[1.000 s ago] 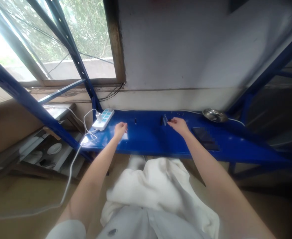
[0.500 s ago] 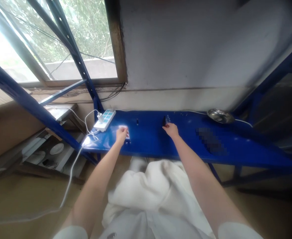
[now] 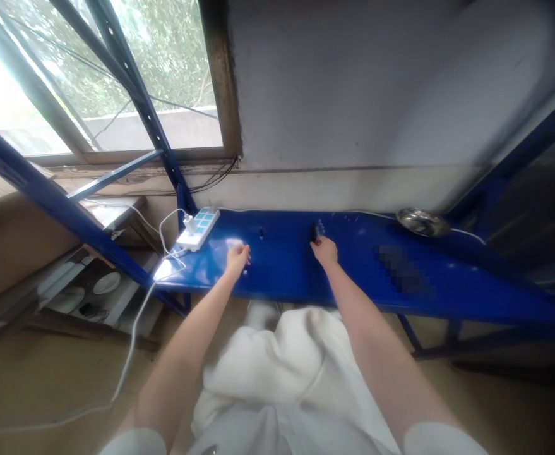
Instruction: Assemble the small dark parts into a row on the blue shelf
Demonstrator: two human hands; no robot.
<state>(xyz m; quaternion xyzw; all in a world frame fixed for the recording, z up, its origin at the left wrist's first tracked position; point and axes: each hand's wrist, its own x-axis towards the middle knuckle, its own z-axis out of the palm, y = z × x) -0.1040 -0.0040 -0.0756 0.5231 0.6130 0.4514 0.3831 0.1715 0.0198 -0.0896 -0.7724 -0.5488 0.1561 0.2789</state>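
**Both hands over the worktop, a black-and-clear piece at the right fingers**

Over a long, glossy blue worktop (image 3: 281, 268), both forearms stretched forward. Just beyond the right hand (image 3: 325, 249), a small piece of clear, knobbly plastic (image 3: 320, 225); right beside it, a small black object (image 3: 313, 229). With the right fingers drawn together at the near end of these two, but impossible to tell whether pinching or merely touching.

Near the front edge, to the left, the left hand (image 3: 238, 258), with fingers bent toward the thumb; too small to make out whether gripping anything. Just beside it, on the near side, a tiny white bit (image 3: 245, 272). Farther back, between the hands, a short, dark, narrow piece (image 3: 261, 233) on the worktop.

At the left end, a white power strip with pale blue panels (image 3: 199, 229), fitted with a white plug (image 3: 189, 223). Toward the back, right of centre, a few tiny pale bits (image 3: 348, 217). Farther right, a round, shiny metal dish (image 3: 422, 222) near the wall; in front of it, a dark flat shape (image 3: 403, 272), blurred into blocks.
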